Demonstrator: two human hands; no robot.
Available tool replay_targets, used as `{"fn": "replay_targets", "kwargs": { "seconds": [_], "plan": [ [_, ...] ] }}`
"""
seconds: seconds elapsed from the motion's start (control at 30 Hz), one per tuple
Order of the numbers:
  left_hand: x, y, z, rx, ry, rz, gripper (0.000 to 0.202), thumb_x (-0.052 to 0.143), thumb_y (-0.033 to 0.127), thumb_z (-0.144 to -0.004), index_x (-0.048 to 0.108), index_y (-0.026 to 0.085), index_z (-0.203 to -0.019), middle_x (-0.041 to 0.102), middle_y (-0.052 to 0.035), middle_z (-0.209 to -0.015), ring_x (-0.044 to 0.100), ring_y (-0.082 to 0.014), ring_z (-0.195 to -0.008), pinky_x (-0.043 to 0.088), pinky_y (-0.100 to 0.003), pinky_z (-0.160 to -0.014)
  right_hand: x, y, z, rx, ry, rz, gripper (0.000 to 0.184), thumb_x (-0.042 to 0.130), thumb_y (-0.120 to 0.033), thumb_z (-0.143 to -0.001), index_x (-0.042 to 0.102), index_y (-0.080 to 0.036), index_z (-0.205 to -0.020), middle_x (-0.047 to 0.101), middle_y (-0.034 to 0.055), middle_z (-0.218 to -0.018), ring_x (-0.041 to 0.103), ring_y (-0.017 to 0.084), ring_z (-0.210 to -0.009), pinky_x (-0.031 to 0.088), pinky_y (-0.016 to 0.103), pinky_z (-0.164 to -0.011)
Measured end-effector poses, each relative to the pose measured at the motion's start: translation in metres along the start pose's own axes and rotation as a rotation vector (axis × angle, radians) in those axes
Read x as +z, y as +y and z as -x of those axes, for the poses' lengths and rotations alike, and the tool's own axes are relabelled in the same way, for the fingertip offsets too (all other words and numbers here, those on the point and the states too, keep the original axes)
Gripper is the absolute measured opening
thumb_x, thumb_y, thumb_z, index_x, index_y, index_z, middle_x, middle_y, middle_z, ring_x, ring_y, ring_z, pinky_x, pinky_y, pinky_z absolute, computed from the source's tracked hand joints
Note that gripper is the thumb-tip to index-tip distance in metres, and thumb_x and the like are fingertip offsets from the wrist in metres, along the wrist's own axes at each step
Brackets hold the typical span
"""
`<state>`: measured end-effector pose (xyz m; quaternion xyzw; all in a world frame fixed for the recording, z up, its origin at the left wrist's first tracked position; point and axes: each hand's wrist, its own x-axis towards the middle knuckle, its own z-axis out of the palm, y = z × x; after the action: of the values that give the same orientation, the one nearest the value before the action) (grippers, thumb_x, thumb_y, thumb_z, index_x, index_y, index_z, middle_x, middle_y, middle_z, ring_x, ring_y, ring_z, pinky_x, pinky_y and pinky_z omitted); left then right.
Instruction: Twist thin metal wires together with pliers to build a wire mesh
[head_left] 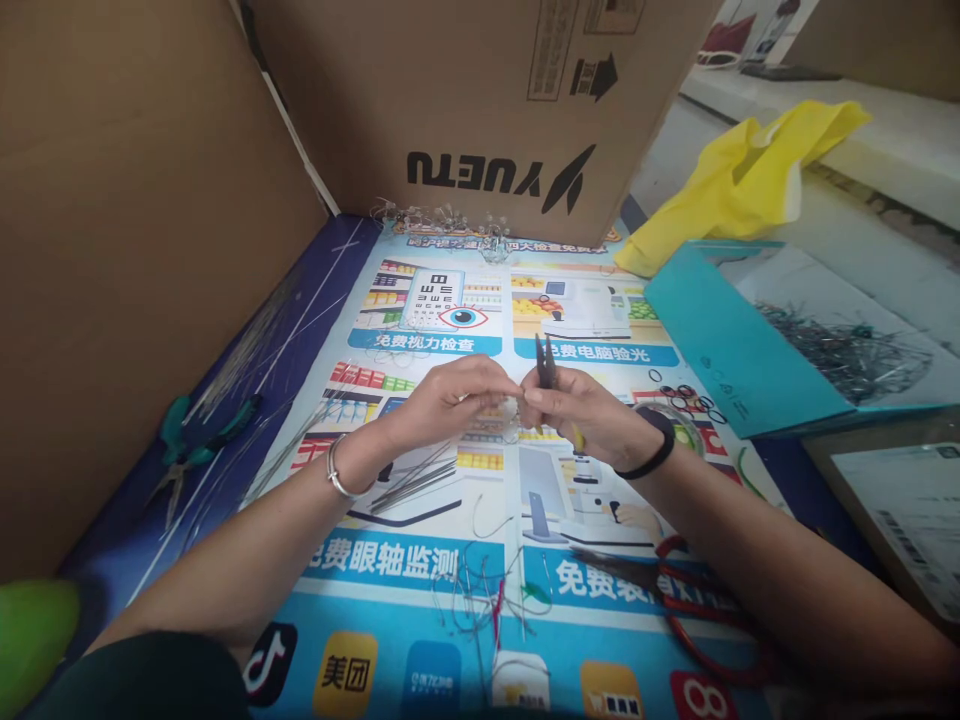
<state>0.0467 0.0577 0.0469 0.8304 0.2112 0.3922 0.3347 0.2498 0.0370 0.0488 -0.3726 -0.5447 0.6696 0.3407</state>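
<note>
My left hand point(457, 395) and my right hand point(574, 405) meet fingertip to fingertip above the printed sheet. The left one is closed in a pinch; what lies between its fingertips is too small to make out. Small dark-jawed pliers point(545, 365) sit in my right hand, jaws pointing away from me, with a bit of yellow handle showing below the palm. That hand's thumb and forefinger also press together near the left fingertips. A small clear, whitish piece point(510, 415) shows just under the fingertips, blurred.
Teal-handled pliers point(187, 445) and thin wires point(247, 350) lie left. Bent wire pieces point(487, 590) lie in front; red-handled scissors point(690, 590) rest under my right forearm. Black rings point(686, 395), a blue box point(720, 340) of wire pieces and a yellow bag point(735, 180) are right. Cardboard point(480, 110) stands behind.
</note>
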Motion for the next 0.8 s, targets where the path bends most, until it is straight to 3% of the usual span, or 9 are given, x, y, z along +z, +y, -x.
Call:
{"fn": "replay_targets", "kwargs": {
  "seconds": [0.17, 0.3, 0.4, 0.8],
  "plan": [
    [0.013, 0.005, 0.001, -0.358, 0.085, 0.284, 0.031, 0.048, 0.028, -0.090, 0.054, 0.019, -0.119, 0.066, -0.0052, -0.091, 0.061, -0.0085, -0.066, 0.050, -0.020, -0.055, 0.004, 0.009, -0.004, -0.131, 0.291, -0.044, 0.023, 0.065, -0.038, -0.073, 0.053, -0.020, -0.076, 0.050, -0.0051, -0.059, 0.046, 0.010, -0.058, 0.036, 0.025, -0.059],
    [0.020, 0.009, 0.001, -0.511, 0.130, 0.356, 0.020, 0.058, 0.030, -0.083, 0.063, 0.016, -0.096, 0.065, -0.0002, -0.066, 0.058, -0.0078, -0.055, 0.048, -0.020, -0.052, 0.005, 0.016, -0.004, -0.195, 0.348, -0.025, 0.021, 0.066, -0.037, -0.073, 0.054, -0.019, -0.075, 0.050, -0.0048, -0.061, 0.044, 0.009, -0.059, 0.035, 0.025, -0.059],
    [0.023, 0.010, 0.000, -0.547, 0.194, 0.392, 0.014, 0.062, 0.029, -0.080, 0.064, 0.016, -0.083, 0.061, 0.0021, -0.059, 0.055, -0.0071, -0.051, 0.046, -0.020, -0.050, 0.008, 0.019, -0.002, -0.222, 0.358, 0.031, 0.020, 0.067, -0.036, -0.073, 0.056, -0.019, -0.076, 0.052, -0.0043, -0.066, 0.044, 0.009, -0.062, 0.036, 0.025, -0.061],
    [0.036, 0.012, 0.000, -0.610, 0.318, 0.430, 0.012, 0.062, 0.025, -0.078, 0.058, 0.015, -0.073, 0.055, 0.0042, -0.057, 0.047, -0.0049, -0.049, 0.039, -0.017, -0.049, 0.018, 0.031, 0.000, -0.288, 0.436, 0.073, 0.022, 0.066, -0.039, -0.074, 0.055, -0.019, -0.075, 0.053, -0.0034, -0.067, 0.047, 0.010, -0.063, 0.040, 0.025, -0.061]
  ]
}}
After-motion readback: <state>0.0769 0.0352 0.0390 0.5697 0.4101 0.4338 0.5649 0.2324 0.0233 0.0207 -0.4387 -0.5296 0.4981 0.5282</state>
